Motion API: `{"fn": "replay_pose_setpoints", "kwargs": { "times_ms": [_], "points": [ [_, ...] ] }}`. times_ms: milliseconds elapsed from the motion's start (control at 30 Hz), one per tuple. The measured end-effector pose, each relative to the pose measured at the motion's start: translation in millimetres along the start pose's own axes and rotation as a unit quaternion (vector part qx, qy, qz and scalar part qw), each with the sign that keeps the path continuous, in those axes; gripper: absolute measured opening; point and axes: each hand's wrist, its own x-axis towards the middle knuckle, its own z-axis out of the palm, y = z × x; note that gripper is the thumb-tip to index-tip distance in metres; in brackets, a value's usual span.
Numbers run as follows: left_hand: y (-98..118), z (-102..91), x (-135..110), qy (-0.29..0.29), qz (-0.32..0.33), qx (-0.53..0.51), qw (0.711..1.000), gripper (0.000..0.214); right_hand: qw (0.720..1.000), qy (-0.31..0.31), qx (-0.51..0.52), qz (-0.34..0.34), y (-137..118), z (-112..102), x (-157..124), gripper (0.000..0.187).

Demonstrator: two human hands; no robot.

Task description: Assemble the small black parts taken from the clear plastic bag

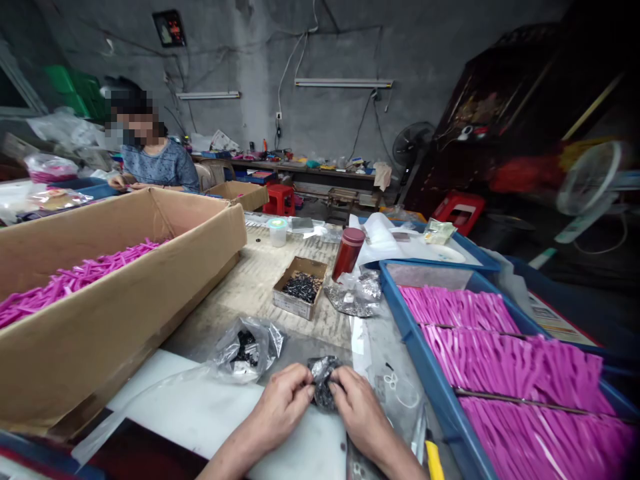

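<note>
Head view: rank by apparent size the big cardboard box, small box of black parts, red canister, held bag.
1. big cardboard box
2. small box of black parts
3. red canister and held bag: these look alike; the bag is nearer the camera and partly hidden, so unranked.

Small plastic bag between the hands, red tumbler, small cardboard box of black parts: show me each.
small plastic bag (pixel 323 377): head view, its crumpled middle.
red tumbler (pixel 347 259): head view, its side wall.
small cardboard box (pixel 293 305): head view, its front wall.
</note>
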Motion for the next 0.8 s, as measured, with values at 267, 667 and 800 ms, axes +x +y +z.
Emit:
{"fn": "replay_pose_setpoints", "kwargs": {
  "times_ms": [267, 667, 800],
  "points": [
    [3, 4.2, -1, -0.011, -0.027, -0.049, 0.998, 0.01, 0.978, 0.055, 0.199, 0.035, 1, 3, -4, 0.014],
    [2, 6.1, -3, -0.016, -0.037, -0.062, 0.997, 0.01, 0.995, 0.067, 0.075, 0.019, 9, 12, -4, 0.015],
    [2, 6.6, -3, -0.019, -0.039, -0.054, 0.998, 0.011, 0.996, 0.06, 0.067, 0.023, 7, 11, -3, 0.014]
  ]
}}
